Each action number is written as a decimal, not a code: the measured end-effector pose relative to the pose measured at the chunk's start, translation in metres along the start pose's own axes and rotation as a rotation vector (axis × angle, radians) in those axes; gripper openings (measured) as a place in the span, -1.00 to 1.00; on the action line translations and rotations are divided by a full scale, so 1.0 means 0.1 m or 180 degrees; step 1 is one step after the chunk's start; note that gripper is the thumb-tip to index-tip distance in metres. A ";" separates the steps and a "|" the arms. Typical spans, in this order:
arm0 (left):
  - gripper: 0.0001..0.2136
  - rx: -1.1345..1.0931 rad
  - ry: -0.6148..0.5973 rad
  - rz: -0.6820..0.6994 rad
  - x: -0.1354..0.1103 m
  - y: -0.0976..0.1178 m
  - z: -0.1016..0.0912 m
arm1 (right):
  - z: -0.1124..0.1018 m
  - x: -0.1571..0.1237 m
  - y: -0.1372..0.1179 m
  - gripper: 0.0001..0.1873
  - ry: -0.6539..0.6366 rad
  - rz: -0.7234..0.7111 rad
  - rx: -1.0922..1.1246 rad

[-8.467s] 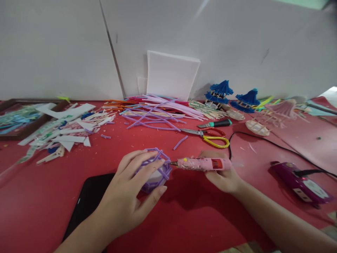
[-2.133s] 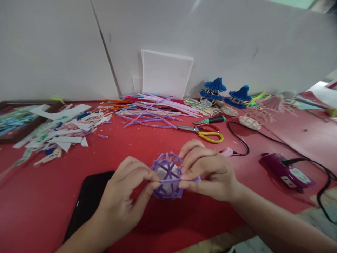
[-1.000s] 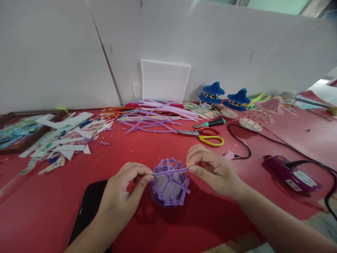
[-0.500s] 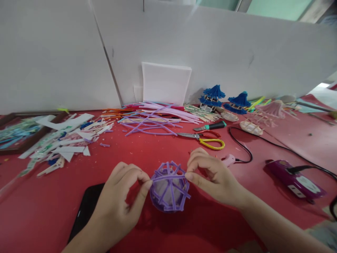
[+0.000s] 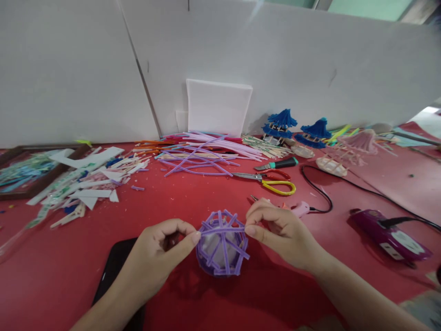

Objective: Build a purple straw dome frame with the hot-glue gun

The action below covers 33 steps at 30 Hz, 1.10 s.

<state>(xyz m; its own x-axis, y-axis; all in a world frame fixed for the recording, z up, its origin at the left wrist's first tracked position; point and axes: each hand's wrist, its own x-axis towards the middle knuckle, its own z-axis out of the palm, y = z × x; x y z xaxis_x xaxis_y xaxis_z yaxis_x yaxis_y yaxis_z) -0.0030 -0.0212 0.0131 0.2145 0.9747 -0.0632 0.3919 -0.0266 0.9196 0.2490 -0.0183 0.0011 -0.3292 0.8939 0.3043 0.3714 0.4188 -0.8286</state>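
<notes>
A small round frame of purple pipe cleaners (image 5: 223, 271) stands on the red table between my hands, with strips crossing over its top. One purple pipe cleaner (image 5: 222, 230) lies across the upper part of it. My left hand (image 5: 168, 243) pinches that strip's left end between thumb and forefinger. At the strip's right end, my right hand (image 5: 275, 230) pinches it the same way. The inside of the frame looks pale and greyish. A pink glue gun (image 5: 300, 209) lies just behind my right hand, which partly hides it.
A black phone (image 5: 112, 271) lies by my left forearm. Scissors (image 5: 279, 185) and a box cutter (image 5: 282, 163) lie behind, near a pile of pipe cleaners (image 5: 206, 154). Blue pavilion models (image 5: 279, 124) stand at back right. A purple power strip (image 5: 389, 236) with a cable sits right.
My left hand's fingers have shifted slightly, the other fingers curling in behind the pinch. The strip and frame stay nearly where they were. The view has moved a little.
</notes>
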 end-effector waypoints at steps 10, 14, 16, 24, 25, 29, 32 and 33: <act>-0.84 0.0084 0.0019 0.0633 -0.09 0.10 0.09 | 0.21 -0.06 -0.10 -0.70 0.0203 -0.0664 0.0877; -0.87 0.0290 -0.0083 0.0905 -0.11 0.12 0.09 | 0.20 0.01 -0.15 -0.89 0.0082 -0.1286 0.0597; -0.88 0.0341 -0.0144 0.0953 -0.11 0.12 0.09 | 0.19 0.03 -0.16 -0.92 0.0024 -0.1450 0.0535; -0.89 0.0402 -0.0249 0.1059 -0.12 0.11 0.10 | 0.21 0.02 -0.19 -0.94 0.0218 -0.1383 0.0475; -0.89 0.0404 -0.0253 0.1072 -0.12 0.10 0.09 | 0.21 0.01 -0.19 -0.94 0.0233 -0.1357 0.0480; -0.89 0.0440 -0.0257 0.1085 -0.11 0.10 0.09 | 0.20 0.01 -0.20 -0.96 0.0163 -0.1347 0.0599; -0.87 0.0492 -0.0271 0.1122 -0.12 0.10 0.09 | 0.20 0.01 -0.20 -0.96 0.0080 -0.1370 0.0657; -0.86 0.0513 -0.0270 0.1146 -0.12 0.11 0.09 | 0.19 0.02 -0.20 -0.95 0.0051 -0.1373 0.0654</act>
<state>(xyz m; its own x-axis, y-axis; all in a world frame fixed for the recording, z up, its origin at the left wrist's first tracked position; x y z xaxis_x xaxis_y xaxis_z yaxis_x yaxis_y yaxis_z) 0.0064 -0.0353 0.0202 0.4341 0.8751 0.2138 0.4120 -0.4039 0.8168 0.2241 -0.0286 0.0095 -0.4016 0.6485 0.6466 0.0241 0.7133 -0.7004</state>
